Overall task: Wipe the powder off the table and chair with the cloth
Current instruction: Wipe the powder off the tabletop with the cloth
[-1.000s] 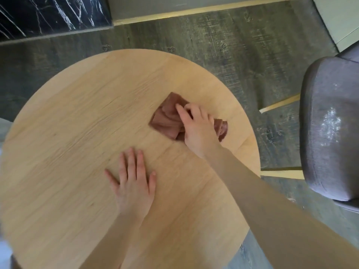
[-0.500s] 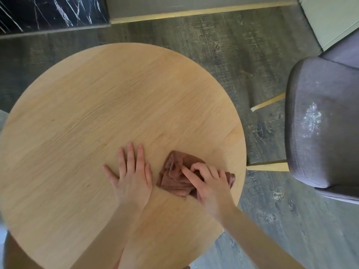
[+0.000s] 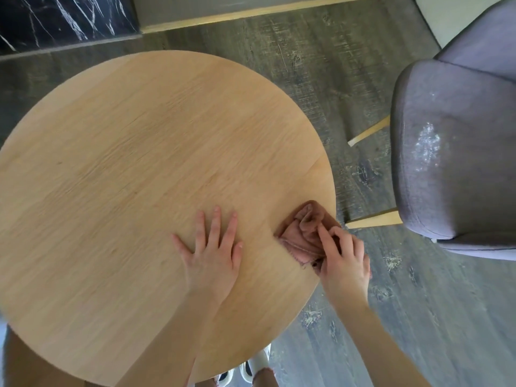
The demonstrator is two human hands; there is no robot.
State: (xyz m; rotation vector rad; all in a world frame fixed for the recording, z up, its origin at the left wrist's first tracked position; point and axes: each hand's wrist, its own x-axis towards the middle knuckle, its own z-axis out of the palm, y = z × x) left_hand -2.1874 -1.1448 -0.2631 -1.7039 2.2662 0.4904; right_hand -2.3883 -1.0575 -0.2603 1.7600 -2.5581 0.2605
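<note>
Brown and bunched, the cloth (image 3: 304, 236) now sits at the very right rim of the round wooden bench (image 3: 145, 174), at the lower right of the frame, part of it hanging past the edge. A second ago it lay up near the middle of the bench top; half a second ago it was just beside the left hand; since then it has been swept outward to the rim. The right hand (image 3: 344, 261) presses on it with fingers curled, pinching folds of fabric, forefinger stretched along the top. The left hand (image 3: 212, 255) lies flat and spread on the wood, holding nothing, bracing in the same spot as before. No powder shows on the bench top, so the bench half of the job looks about done, the sweep likely carrying residue off the edge. White powder (image 3: 425, 146) is smeared on the grey upholstered chair (image 3: 458, 191) at the right of the frame, well apart from the cloth; that patch looks untouched and is probably next.
</note>
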